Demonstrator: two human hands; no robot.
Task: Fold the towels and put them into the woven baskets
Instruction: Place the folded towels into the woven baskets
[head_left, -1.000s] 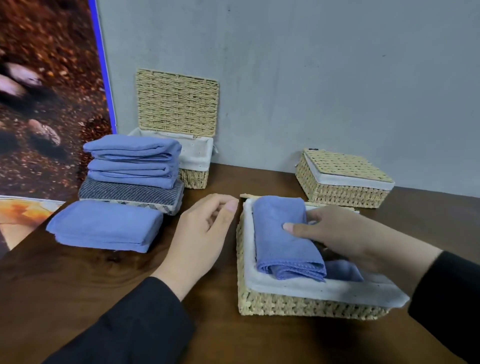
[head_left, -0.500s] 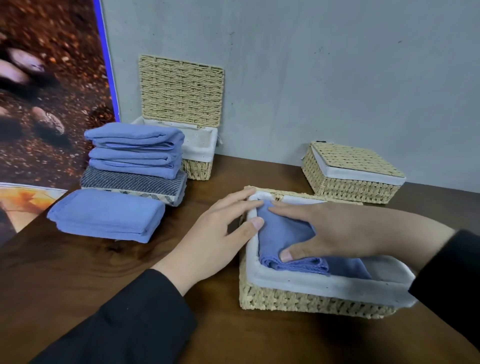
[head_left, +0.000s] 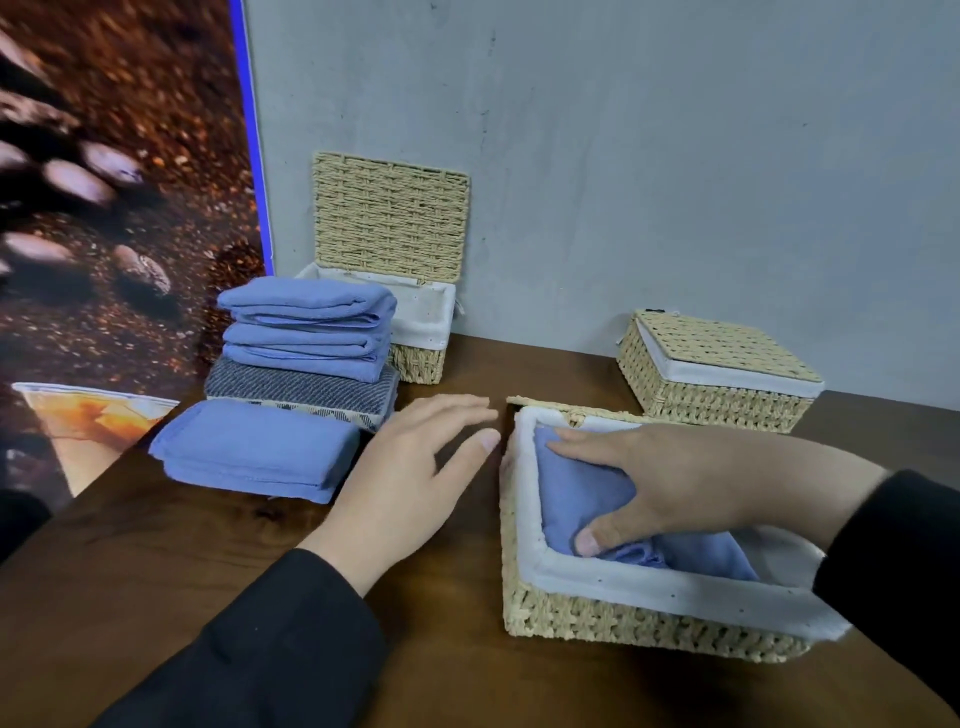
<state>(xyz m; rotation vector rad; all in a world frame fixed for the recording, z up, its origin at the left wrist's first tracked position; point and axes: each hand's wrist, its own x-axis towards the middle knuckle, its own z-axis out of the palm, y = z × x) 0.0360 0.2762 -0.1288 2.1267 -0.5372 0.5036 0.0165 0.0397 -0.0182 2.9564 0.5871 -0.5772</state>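
Observation:
A folded blue towel (head_left: 576, 488) lies in the left part of a white-lined woven basket (head_left: 649, 592) at the front of the wooden table. My right hand (head_left: 675, 483) lies spread on that towel, index finger along its far edge and thumb pressing its near fold. Just left of the basket's rim, my left hand (head_left: 415, 467) hovers with relaxed, nearly straight fingers and holds nothing. More folded blue towels (head_left: 306, 327) are stacked on a grey striped towel (head_left: 301, 389) at the left. One folded blue towel (head_left: 254, 452) lies in front of that stack.
A second woven basket (head_left: 421, 322) stands open behind the stack, its lid (head_left: 389, 218) leaning on the grey wall. A third woven basket (head_left: 717, 374) with its lid shut sits at the back right. A printed poster covers the left side.
My right hand has lowered the blue towel into the basket and now lies flatter on it. My left hand came to the basket's left rim, then drew slightly back.

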